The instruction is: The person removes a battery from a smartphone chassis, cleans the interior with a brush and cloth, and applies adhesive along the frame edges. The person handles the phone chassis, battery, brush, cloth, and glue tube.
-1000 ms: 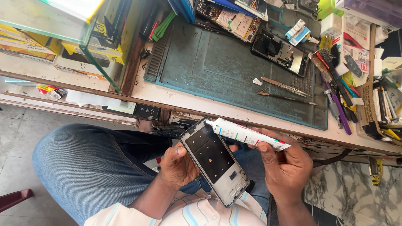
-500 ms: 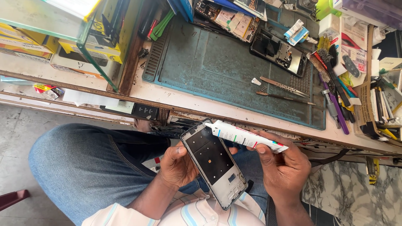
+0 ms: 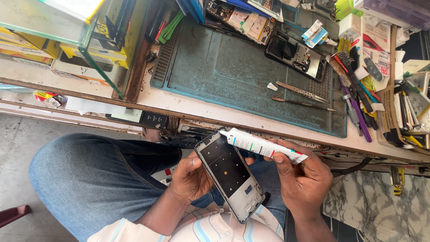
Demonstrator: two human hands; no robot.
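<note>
Over my lap, my left hand point(image 3: 190, 179) holds a bare phone frame point(image 3: 229, 175) by its left edge, its dark inner face turned up. A white glue tube point(image 3: 264, 146) lies in my right hand point(image 3: 304, 179), with the tip resting on the frame's top right corner. My thumb and forefinger pinch the tube near its back end. Both hands are below the front edge of the workbench point(image 3: 233, 117).
A blue-green work mat point(image 3: 233, 71) covers the bench, with two tweezers point(image 3: 302, 96), a small white cap point(image 3: 272, 86) and an opened phone point(image 3: 295, 54) on it. Brushes and tools point(image 3: 358, 85) crowd the right side. A glass shelf with boxes point(image 3: 76, 40) stands left.
The tube's tip has stayed at the frame's top corner. Both hands hold almost the same position, with only a slight shift of the view.
</note>
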